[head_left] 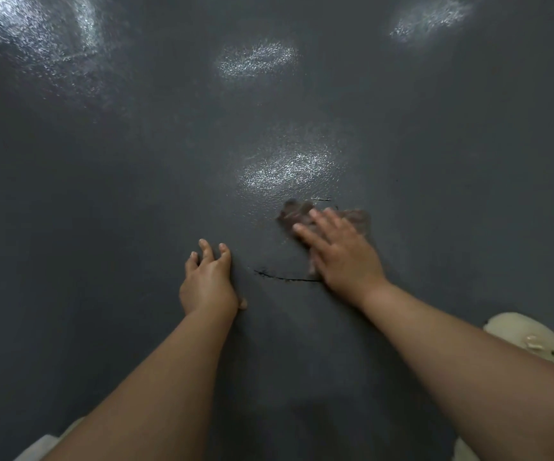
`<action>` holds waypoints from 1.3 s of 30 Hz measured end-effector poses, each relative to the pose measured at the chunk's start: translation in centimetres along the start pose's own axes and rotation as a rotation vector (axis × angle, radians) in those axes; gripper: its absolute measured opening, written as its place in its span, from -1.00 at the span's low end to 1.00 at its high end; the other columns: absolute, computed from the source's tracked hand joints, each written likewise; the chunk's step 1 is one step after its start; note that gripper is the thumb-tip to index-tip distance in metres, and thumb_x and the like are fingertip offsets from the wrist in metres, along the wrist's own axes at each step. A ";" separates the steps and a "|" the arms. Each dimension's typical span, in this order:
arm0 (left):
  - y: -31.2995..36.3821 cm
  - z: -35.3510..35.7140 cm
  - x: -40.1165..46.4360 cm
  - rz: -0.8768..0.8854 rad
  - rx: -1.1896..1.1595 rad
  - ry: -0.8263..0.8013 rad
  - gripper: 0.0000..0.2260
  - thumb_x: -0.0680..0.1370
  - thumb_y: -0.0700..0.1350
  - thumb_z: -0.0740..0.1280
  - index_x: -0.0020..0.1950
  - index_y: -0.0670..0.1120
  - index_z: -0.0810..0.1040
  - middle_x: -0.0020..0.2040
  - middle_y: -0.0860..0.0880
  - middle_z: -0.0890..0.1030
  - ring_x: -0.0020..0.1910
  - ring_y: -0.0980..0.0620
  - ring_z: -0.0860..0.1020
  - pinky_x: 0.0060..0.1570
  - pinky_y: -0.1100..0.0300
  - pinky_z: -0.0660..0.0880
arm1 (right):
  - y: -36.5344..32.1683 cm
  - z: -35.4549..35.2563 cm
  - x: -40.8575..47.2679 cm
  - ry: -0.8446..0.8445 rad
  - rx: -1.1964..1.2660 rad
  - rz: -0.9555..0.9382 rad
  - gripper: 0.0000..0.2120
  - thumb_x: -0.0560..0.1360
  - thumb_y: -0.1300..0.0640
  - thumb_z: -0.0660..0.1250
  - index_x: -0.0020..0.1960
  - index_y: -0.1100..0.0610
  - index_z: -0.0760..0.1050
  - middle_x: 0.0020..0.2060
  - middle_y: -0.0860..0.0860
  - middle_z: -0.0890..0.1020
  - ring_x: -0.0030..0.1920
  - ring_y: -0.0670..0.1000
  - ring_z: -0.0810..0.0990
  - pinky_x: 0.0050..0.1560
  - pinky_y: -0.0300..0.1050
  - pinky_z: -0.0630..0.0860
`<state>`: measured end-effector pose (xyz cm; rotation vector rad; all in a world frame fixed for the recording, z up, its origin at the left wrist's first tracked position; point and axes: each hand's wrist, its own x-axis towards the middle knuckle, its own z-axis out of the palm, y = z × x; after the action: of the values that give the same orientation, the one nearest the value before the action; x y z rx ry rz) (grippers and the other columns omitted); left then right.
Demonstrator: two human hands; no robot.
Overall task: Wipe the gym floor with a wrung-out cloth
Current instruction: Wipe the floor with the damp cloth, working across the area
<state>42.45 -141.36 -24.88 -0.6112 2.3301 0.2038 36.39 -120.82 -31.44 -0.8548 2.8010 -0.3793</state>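
On the dark grey textured gym floor (136, 194) | wiping under way, wet sheen at 12 o'clock, most left | right hand (342, 251) flat, pressing blurred brownish cloth (294, 212) at 2 o'clock | left hand (207, 281) spread, bracing, empty

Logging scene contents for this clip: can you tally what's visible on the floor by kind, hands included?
Hands: 2, the left hand resting on the floor, the right hand pressing the cloth
Cloths: 1, a blurred cloth
Black crack marks in the floor: 2, and
Pale shoes: 1
Total: 6
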 end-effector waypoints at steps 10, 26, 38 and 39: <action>0.1 -0.1 0.1 0.017 0.083 -0.010 -0.08 0.39 0.03 0.51 0.55 0.02 -0.03 0.56 -0.05 -0.13 0.52 -0.14 -0.03 0.28 0.01 0.34 | -1.7 -0.6 0.3 0.195 0.171 0.711 -0.50 0.53 0.09 0.02 0.46 0.09 0.29 0.43 0.24 0.29 0.44 0.33 0.20 0.40 0.23 0.14; 3.1 0.7 -1.8 0.057 0.055 0.126 -0.29 0.52 -0.13 0.30 0.55 -0.01 -0.05 0.55 -0.14 -0.13 0.52 -0.15 -0.02 0.42 0.01 0.13 | -0.6 0.4 -7.3 -0.103 -0.048 -0.070 -0.56 0.47 -0.13 0.09 0.24 -0.09 0.55 0.33 0.11 0.49 0.30 0.17 0.48 0.24 0.07 0.43; 13.3 3.9 -5.8 0.402 0.057 0.099 -0.19 0.44 0.05 0.43 0.55 0.04 0.01 0.56 -0.10 -0.08 0.52 -0.11 0.02 0.42 0.06 0.12 | 11.1 -4.2 -7.2 0.052 0.066 0.722 -0.54 0.61 -0.03 0.10 0.50 -0.04 0.21 0.53 0.16 0.04 0.51 0.23 0.02 0.48 0.05 -0.02; 13.9 4.0 -5.7 0.394 0.066 0.103 -0.18 0.44 0.05 0.44 0.55 0.04 0.00 0.56 -0.10 -0.10 0.52 -0.12 0.01 0.43 0.06 0.12 | 9.9 -3.2 -8.0 0.102 0.053 0.774 -0.55 0.59 -0.01 0.13 0.47 0.00 0.28 0.50 0.21 0.12 0.48 0.28 0.11 0.46 0.12 0.04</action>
<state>41.79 -125.83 -24.33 -0.1260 2.5285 0.2789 36.95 -107.72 -30.50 0.2921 2.9129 -0.3592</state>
